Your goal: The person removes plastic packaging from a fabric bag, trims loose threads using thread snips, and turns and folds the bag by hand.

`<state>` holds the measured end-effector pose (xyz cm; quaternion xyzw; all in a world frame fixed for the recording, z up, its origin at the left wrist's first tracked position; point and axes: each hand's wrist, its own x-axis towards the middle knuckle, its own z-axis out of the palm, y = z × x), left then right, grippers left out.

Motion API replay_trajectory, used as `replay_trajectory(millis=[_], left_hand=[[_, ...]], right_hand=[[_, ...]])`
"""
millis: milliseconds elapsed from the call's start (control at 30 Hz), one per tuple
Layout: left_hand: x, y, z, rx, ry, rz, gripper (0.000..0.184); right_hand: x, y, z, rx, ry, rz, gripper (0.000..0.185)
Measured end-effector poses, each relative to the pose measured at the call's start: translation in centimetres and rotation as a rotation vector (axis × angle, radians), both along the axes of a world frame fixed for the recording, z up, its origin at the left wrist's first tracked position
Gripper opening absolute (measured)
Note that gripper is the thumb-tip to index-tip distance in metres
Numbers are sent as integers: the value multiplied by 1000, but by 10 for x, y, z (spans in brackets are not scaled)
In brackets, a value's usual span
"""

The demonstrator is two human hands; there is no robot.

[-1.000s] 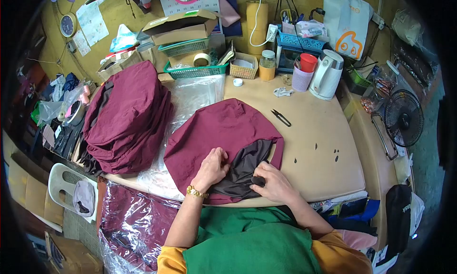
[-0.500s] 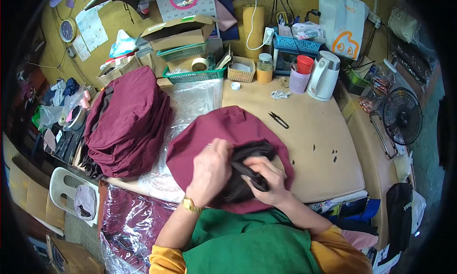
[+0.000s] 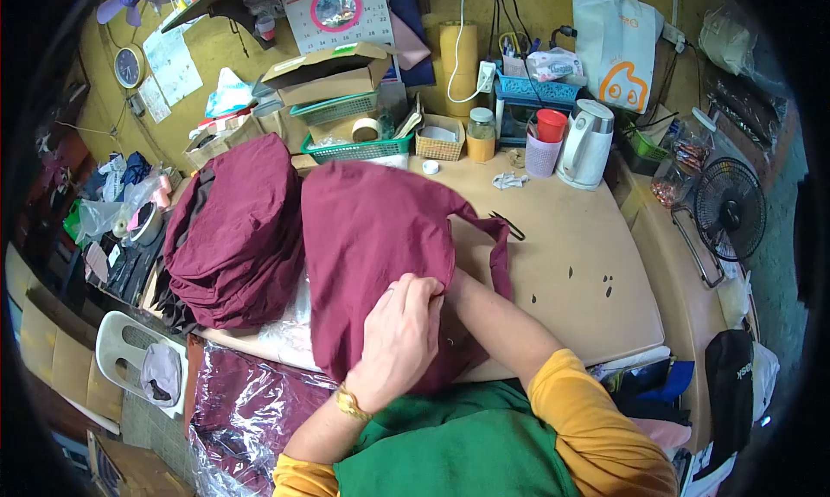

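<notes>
A maroon cloth bag point(image 3: 376, 229) is lifted and bulging above the table in front of me. My left hand point(image 3: 402, 333), with a gold watch at the wrist, pinches the edge of its opening. My right forearm point(image 3: 510, 328) reaches into the bag, and the cloth hides my right hand. A maroon strip point(image 3: 500, 259) of the bag hangs to the right. Small black thread snips point(image 3: 516, 229) lie behind that strip, partly covered.
Left of the bag is a pile of maroon cloth bags point(image 3: 233, 229). Baskets point(image 3: 359, 149), a jar point(image 3: 481, 134), a purple cup point(image 3: 543, 156) and a white kettle point(image 3: 588, 143) line the back. A fan point(image 3: 731, 210) stands at right. Plastic-wrapped maroon cloth point(image 3: 259, 410) is below the table edge.
The bag has gone from lying flat with its dark inside gathered up to raised, maroon side showing. My right hand has moved forward into it; my left hand now grips its edge.
</notes>
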<state>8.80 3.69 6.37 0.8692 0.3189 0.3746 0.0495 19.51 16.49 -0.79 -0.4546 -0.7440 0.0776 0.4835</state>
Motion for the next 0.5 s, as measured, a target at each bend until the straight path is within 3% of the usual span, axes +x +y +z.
replay_trajectory(millis=[67,100,167,300,367,400,433,500], left_hand=[[4,-20,-11,80,-219,-30,22],[2,-31,-16,-92,-132,-220,29],[8,-29,-37,-190,-114,-370,32],[-12,9,-69,186,-170,326,32],[-14,16,-37,173,-289,361,34],[-17,23,-37,251,-503,299,33],[-22,26,-35,252,-506,298,33],[-33,33,-27,400,-1,556,41]], right_hand=[[-1,-2,4,-3,-20,-23,43],[0,-3,7,-2,-37,-33,43],[7,-4,14,-7,-66,-63,43],[23,-10,37,-6,-147,-124,44],[31,-14,48,-8,-191,-158,44],[37,-19,53,-11,-216,-179,45],[42,-21,57,-13,-232,-197,45],[53,-29,64,-27,-276,-231,45]])
